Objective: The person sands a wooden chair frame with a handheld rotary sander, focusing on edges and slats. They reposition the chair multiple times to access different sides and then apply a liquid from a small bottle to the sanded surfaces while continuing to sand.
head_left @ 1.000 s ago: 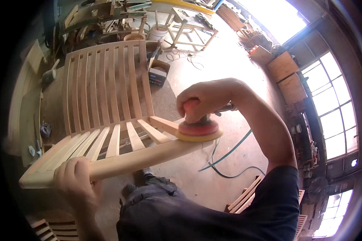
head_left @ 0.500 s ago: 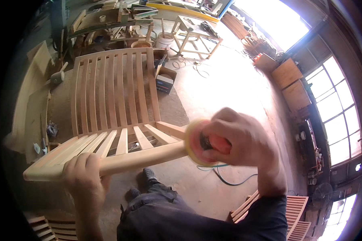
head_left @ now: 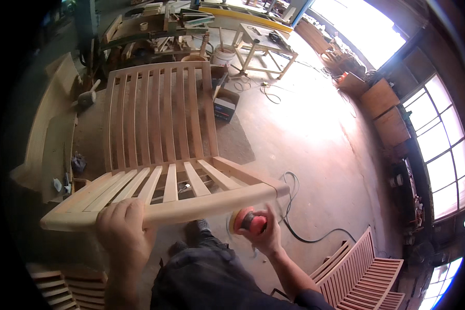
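A slatted wooden bench of pale timber stands before me, its rounded rail on the near side. My left hand is wrapped over that rail toward its left end. In my right hand is a red and black round sander with a yellowish pad, tilted on its side. It sits just under the rail, near the right end; whether pad and wood touch, I cannot tell. The fingers of my right hand curl around the sander's body.
A dark hose loops over the floor at right. More slatted benches stand at lower right and lower left. Beyond the bench are an open box, a white bucket and a small worktable. A mallet lies at left.
My right hand has brought the sander from the rail's right end down and toward me, below the rail. The left hand keeps its hold. The whole view has shifted slightly.
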